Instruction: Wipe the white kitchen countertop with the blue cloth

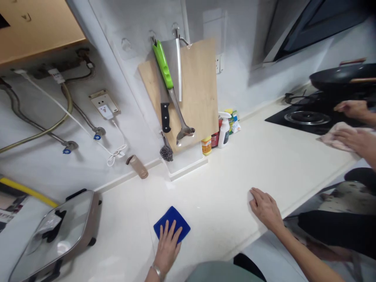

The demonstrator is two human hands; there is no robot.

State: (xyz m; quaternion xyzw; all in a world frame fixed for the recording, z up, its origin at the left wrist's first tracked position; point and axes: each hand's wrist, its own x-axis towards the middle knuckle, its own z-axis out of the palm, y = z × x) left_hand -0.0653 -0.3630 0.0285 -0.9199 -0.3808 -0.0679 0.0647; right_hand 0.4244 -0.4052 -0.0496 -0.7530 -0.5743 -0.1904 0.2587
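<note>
My left hand lies on a folded blue cloth on the white countertop. Its fingers are stretched out over the cloth's lower part, pressing it flat rather than wrapping round it. A bracelet circles the left wrist. Farther right, my right hand rests on the countertop near the front edge. Its fingers are loosely bent, and nothing shows in them. The cloth is well apart from the right hand.
At right, another person's hands are by the black stove, one on a pale cloth. A wok sits behind. An electric pan stands left. Knives hang before a cutting board; a spray bottle stands below.
</note>
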